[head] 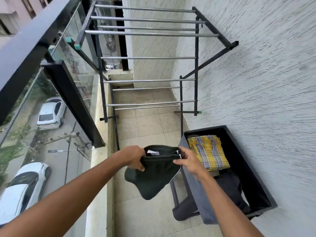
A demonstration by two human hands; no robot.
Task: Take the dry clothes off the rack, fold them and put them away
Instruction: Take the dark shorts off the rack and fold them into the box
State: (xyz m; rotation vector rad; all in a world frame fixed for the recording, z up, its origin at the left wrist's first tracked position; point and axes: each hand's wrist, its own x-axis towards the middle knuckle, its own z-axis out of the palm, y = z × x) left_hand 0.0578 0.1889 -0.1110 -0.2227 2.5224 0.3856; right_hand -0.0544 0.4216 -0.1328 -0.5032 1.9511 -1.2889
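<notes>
Both hands hold a dark shorts-like garment (153, 173) in the air above the tiled floor (148, 127). The left hand (135, 158) grasps its left upper edge, the right hand (188, 162) pinches the right upper edge, where thin white trim shows. The waist opening faces up with a white label inside; the long axis hangs down, slightly left, to a rounded lower end. What garment it is exactly is hard to make out.

Just right of it stands a dark bin (254, 170) against the wall (256, 74) — inside lie a folded yellow checked cloth (209, 152) and darker clothes (229, 185), partly hidden by the right forearm. Grey cloth (200, 199) drapes over its near side.

Farther off, the rack (148, 57) stands with bare rails. Left, a glass railing (56, 93) — cars (51, 112) parked below.
</notes>
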